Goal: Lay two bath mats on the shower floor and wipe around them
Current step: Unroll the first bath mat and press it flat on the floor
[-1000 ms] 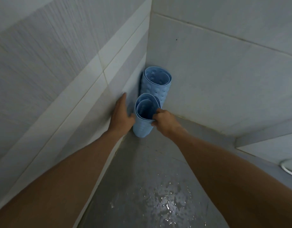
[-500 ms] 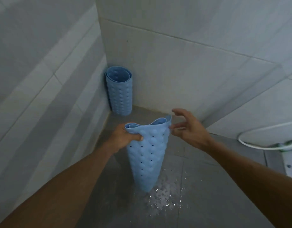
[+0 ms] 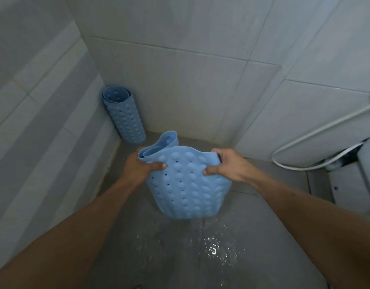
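A light blue bath mat (image 3: 186, 188) with bumps and small holes hangs partly unrolled above the grey shower floor (image 3: 159, 253). My left hand (image 3: 141, 166) grips its still-curled left end at the top. My right hand (image 3: 225, 164) pinches the top edge of the opened part. A second blue bath mat (image 3: 124, 115) stands rolled up and upright in the far left corner, against the tiled walls.
Water drops glisten on the floor (image 3: 213, 250) just below the held mat. A white shower hose (image 3: 317, 134) loops along the right wall. A white fixture (image 3: 365, 163) shows at the right edge. Tiled walls close in on the left and back.
I lifted one rolled mat from the corner and carried it over the wet floor. My right hand took its top edge and pulled it partly open to the right.
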Motion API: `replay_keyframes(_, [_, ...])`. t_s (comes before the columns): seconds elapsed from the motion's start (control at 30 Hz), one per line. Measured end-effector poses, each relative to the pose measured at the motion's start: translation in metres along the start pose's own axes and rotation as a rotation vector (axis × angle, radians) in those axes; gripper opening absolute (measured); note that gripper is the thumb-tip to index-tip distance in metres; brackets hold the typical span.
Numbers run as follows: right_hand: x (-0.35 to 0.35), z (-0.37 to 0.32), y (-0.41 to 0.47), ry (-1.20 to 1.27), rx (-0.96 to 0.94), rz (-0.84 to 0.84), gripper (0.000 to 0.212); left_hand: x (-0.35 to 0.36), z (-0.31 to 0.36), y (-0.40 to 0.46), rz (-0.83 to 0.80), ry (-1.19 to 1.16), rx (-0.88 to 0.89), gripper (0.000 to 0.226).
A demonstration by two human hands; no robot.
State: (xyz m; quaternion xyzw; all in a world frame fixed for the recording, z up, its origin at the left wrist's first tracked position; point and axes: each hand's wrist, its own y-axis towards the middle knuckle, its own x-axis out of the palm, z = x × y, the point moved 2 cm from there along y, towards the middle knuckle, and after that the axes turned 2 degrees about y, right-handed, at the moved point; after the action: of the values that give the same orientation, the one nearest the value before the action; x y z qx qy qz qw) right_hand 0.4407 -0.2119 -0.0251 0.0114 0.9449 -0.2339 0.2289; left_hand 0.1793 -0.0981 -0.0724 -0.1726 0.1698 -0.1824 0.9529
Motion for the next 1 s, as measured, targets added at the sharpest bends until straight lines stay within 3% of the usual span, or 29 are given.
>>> replay_keyframes(0.07, [-0.002,-0.016,-0.013,-0.01,-0.096,-0.042,0.026,0.005,-0.001,-0.005,0.162,0.129,0.045,0.124])
replay_keyframes(0.13, [-0.003,-0.041,-0.023,-0.156,-0.234,-0.081,0.027,0.009,0.013,-0.014,0.241,0.501,0.149,0.151])
replay_keyframes(0.17, [-0.002,-0.057,-0.029,-0.243,-0.308,-0.098,0.026,0.014,0.025,-0.016,0.217,0.701,0.262,0.148])
replay_keyframes(0.23, [-0.006,-0.093,-0.042,-0.355,-0.439,-0.13,0.025,0.025,0.062,-0.025,-0.017,0.88,0.406,0.121])
replay_keyframes(0.33, [-0.026,-0.14,-0.064,-0.449,-0.494,-0.123,0.025,0.029,0.106,-0.028,-0.264,0.724,0.322,0.065])
replay_keyframes(0.43, [-0.061,-0.175,-0.083,-0.388,-0.474,-0.011,0.022,0.021,0.119,-0.02,-0.255,0.652,0.213,0.054])
replay_keyframes(0.57, [-0.11,-0.23,-0.101,-0.179,-0.5,0.188,0.033,0.003,0.077,-0.026,-0.425,0.634,0.061,0.062])
replay_keyframes(0.67, [-0.142,-0.251,-0.107,0.039,-0.543,0.42,0.034,-0.008,0.029,-0.05,-0.351,0.46,-0.014,0.052])
replay_keyframes(0.73, [-0.158,-0.238,-0.105,0.118,-0.464,0.538,0.029,-0.012,0.005,-0.069,-0.292,0.343,-0.09,0.036])
replay_keyframes(0.83, [-0.155,-0.176,-0.101,-0.033,-0.172,0.547,0.031,-0.03,-0.014,-0.077,-0.143,0.335,-0.128,0.02])
replay_keyframes(0.9, [-0.139,-0.117,-0.101,-0.108,-0.006,0.525,0.037,-0.054,-0.025,-0.071,-0.089,0.529,-0.095,0.032])
replay_keyframes(1.0, [-0.106,-0.024,-0.111,-0.07,0.164,0.612,0.042,-0.089,-0.031,-0.058,-0.186,0.912,-0.052,0.03])
